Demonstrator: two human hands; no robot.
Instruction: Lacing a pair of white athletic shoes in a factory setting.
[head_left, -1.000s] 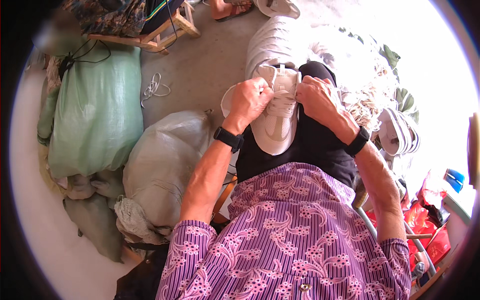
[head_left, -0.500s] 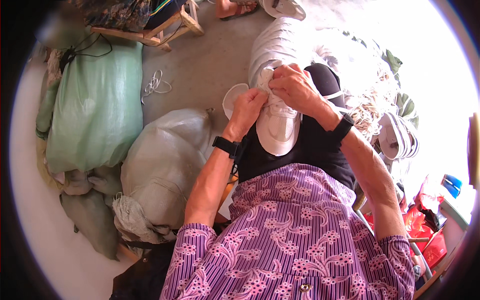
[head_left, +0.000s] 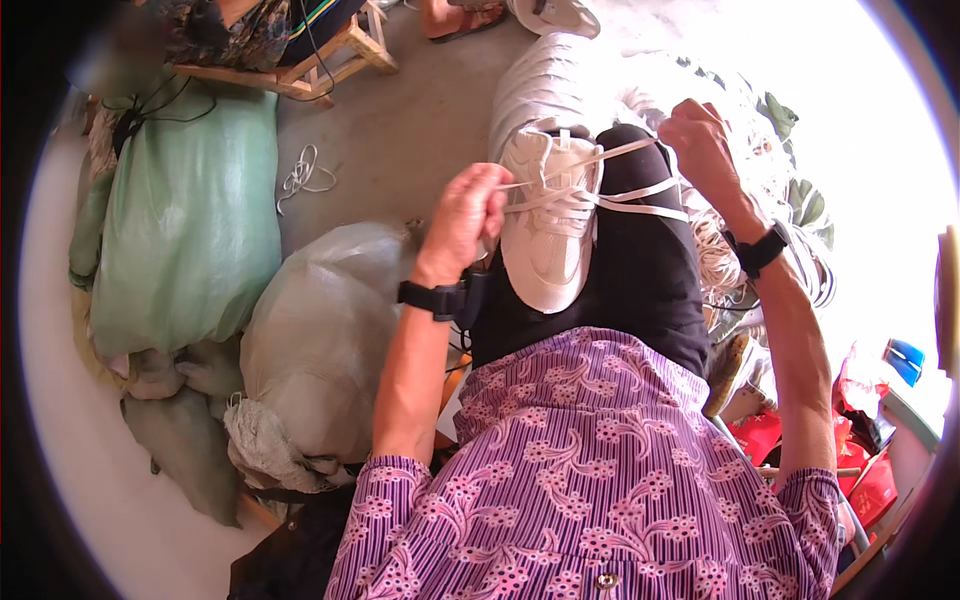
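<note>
A white sneaker [head_left: 548, 262] rests on my lap, its toe toward me and its tongue at the far end. White shoelace [head_left: 566, 205] crosses its eyelets, with strands stretched out to the right over my dark trouser leg. Left of the shoe, my left hand [head_left: 464, 222] is closed on one lace end, which runs back to the eyelets. My right hand [head_left: 700, 150], raised beyond my right knee, is closed on the other end, pulled taut from the upper part of the shoe. The fingertips of the right hand are washed out by bright light.
Beyond the shoe stands a stack of white shoe parts [head_left: 545, 75]. At left lie a green sack [head_left: 190, 220] and a pale sack [head_left: 325, 330]. Loose lace [head_left: 303, 175] lies on the floor. A heap of cords [head_left: 715, 250] is at right. A wooden stool [head_left: 350, 60] stands at the far left.
My hands have parted from over the shoe. The left moved left and the right moved right, drawing the lace out between them.
</note>
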